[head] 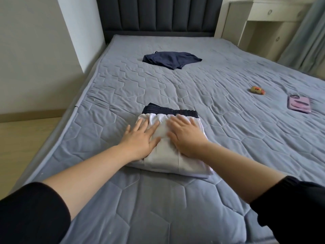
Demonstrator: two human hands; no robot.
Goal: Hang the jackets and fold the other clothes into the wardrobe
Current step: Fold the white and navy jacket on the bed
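Observation:
A folded white garment (pixel 163 157) with a dark navy elastic waistband lies on the grey-blue quilted bed (pixel 228 141), near the middle of the view. My left hand (pixel 140 138) presses flat on its left side, fingers straight and spread. My right hand (pixel 186 134) presses flat on its right side, fingers straight toward the waistband. Farther up the bed lies a dark navy garment (pixel 171 59), loosely folded.
A small yellow and orange trinket (pixel 257 90) and a purple phone (pixel 299 104) lie on the bed's right side. A dark padded headboard (pixel 158 14) stands at the far end, a cream cabinet (pixel 267 23) at the back right, a curtain beside it. Wooden floor shows at left.

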